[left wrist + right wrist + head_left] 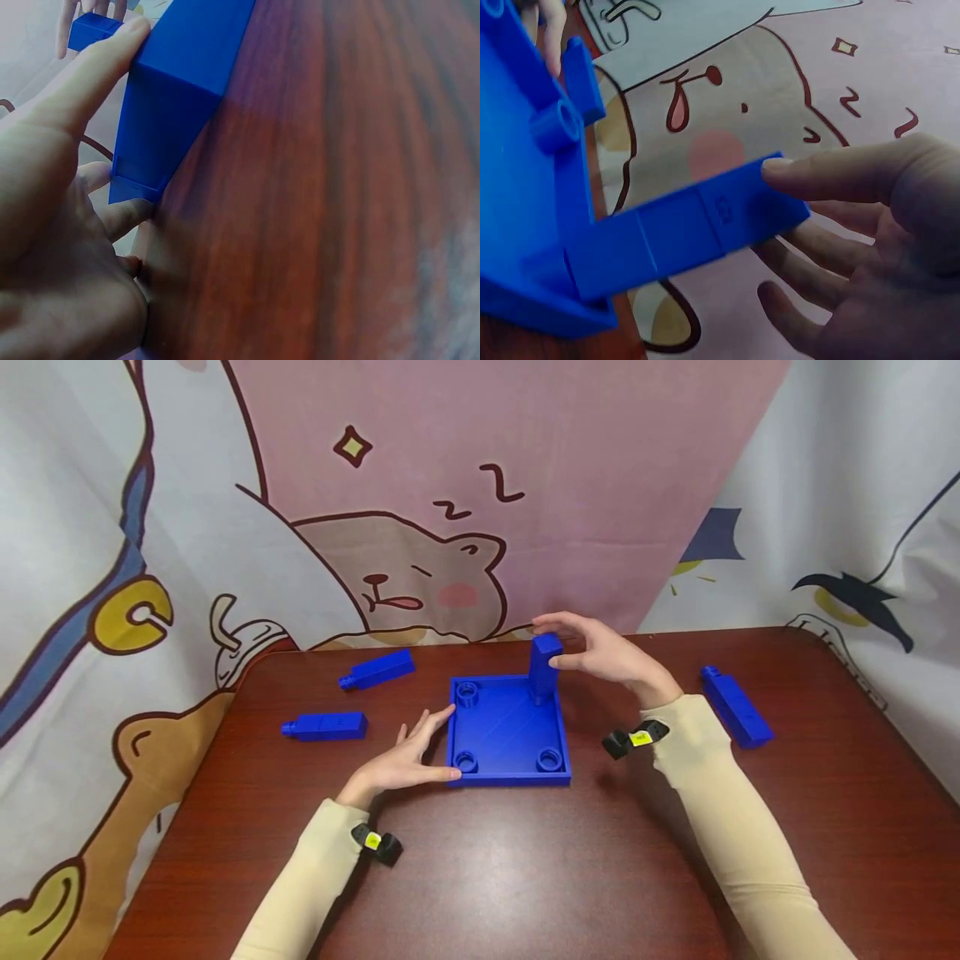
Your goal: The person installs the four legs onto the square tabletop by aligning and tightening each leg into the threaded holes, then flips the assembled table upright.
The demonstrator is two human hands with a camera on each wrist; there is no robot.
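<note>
A shallow blue square tray (504, 731) with raised edges and round corner sockets lies on the table. My left hand (401, 766) spans its left side, thumb at the near corner and fingers by the far part of that side. In the left wrist view the thumb lies on the rim. A blue square post (545, 662) stands upright at the tray's far right corner, its lower end at the socket there. My right hand (609, 657) pinches the post's top between thumb and fingers, as the right wrist view also shows. The other three sockets are bare.
Two more blue posts with narrow pegs lie on the left, one post (326, 727) nearer and another post (377, 669) behind it. A third post (737, 707) lies at the right, beyond the right forearm. A printed curtain (562, 468) hangs behind the brown table (487, 868).
</note>
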